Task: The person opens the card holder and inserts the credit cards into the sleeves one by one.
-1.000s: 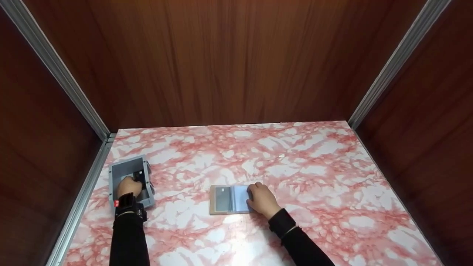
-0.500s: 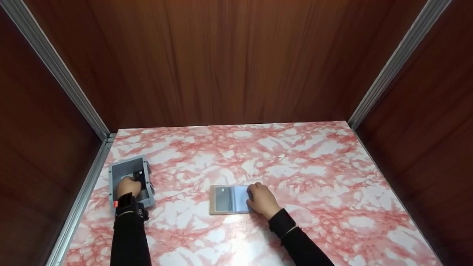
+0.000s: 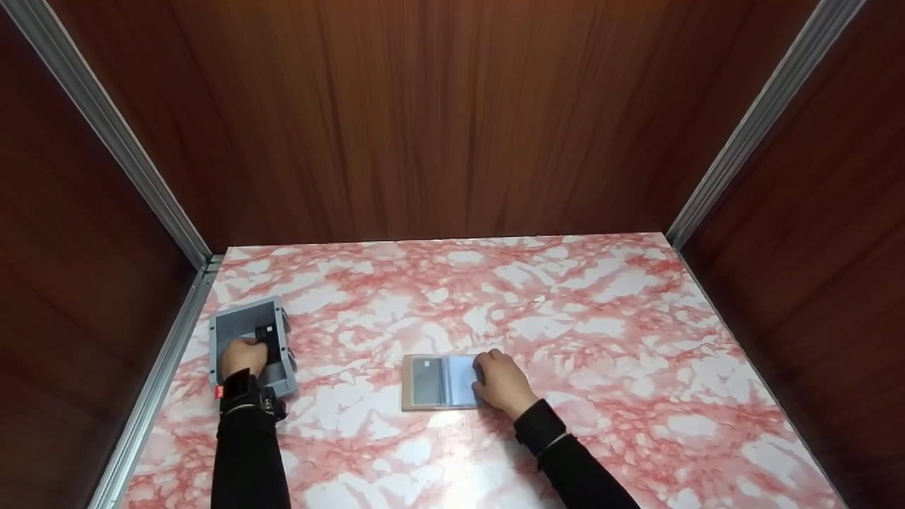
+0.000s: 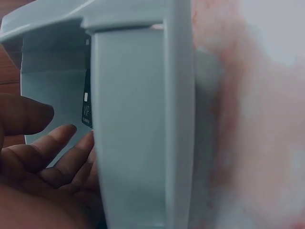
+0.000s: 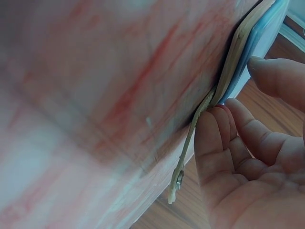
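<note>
At the left, my left hand (image 3: 244, 358) reaches down into a grey plastic bin (image 3: 245, 313). Inside leans a black card (image 4: 86, 102), marked VIP in the left wrist view. Thumb and fingers there are apart and loosely bent beside it, with nothing visible between them. Mid-table lies an opened card holder (image 3: 427, 383) with a tan cover, clear sleeves and a grey card in the left one. My right hand (image 3: 504, 382) grips its right end, fingers at the edge and thumb at the sleeves. A strap with a metal snap (image 5: 179, 180) hangs out beside the fingers.
The table (image 3: 601, 304) has a red and white marbled top. Brown wood-look panels (image 3: 424, 127) close off the back and both sides, joined by metal corner rails (image 3: 763, 116). The bin stands close to the left rail.
My left hand has shifted very slightly left inside the bin. The right hand and the card holder have stayed where they were.
</note>
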